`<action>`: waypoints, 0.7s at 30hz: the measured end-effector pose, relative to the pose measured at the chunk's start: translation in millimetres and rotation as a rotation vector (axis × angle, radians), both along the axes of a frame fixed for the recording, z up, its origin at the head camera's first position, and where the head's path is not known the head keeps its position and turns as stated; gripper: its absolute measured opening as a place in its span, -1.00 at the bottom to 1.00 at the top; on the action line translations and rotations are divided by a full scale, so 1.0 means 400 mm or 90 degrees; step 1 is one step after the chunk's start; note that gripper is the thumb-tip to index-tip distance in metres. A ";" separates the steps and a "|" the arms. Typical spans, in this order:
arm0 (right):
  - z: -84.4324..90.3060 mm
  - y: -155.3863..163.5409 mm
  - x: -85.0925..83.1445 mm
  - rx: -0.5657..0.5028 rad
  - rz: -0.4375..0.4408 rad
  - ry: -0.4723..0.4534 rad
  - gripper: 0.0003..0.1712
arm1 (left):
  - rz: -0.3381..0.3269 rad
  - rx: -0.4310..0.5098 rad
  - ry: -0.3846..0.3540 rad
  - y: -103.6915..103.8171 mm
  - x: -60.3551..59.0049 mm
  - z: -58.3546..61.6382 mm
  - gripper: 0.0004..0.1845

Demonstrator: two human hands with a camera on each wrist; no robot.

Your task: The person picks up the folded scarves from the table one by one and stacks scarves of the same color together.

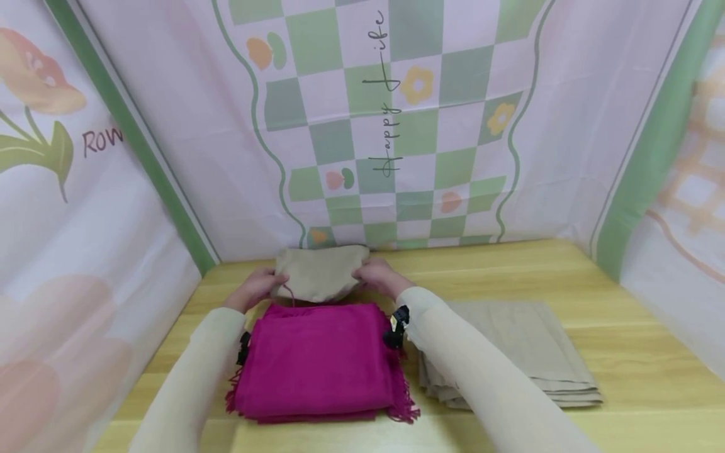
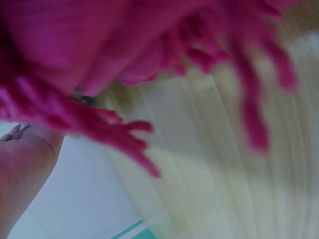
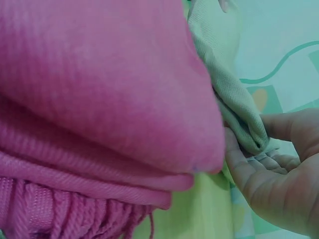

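— Head view: our left hand (image 1: pixel 253 288) and right hand (image 1: pixel 381 277) both grasp the small beige folded cloth (image 1: pixel 321 273) at the table's far edge.

— Behind the folded magenta fringed scarf (image 1: pixel 320 360); we judge placement unfinished, the flat beige cloth (image 1: pixel 512 349) apart.

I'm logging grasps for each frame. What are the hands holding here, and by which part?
Both hands hold the small beige cloth behind the pink scarf: the left hand at its left edge, the right hand at its right edge.
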State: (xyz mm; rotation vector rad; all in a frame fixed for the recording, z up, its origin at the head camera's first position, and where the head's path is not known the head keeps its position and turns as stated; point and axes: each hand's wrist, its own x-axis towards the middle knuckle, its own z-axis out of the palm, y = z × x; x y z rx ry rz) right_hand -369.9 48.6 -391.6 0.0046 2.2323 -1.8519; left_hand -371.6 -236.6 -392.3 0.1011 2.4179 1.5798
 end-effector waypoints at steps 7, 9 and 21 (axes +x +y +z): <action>0.025 -0.003 -0.006 -0.038 -0.007 0.017 -0.58 | -0.013 0.045 0.028 0.002 0.003 0.035 -0.54; 0.032 -0.002 -0.009 -0.052 -0.009 0.014 -0.62 | -0.007 0.044 0.030 0.005 0.007 0.048 -0.56; 0.080 0.018 -0.003 -0.065 0.017 0.005 -0.67 | -0.011 0.007 0.022 0.016 0.022 0.101 -0.56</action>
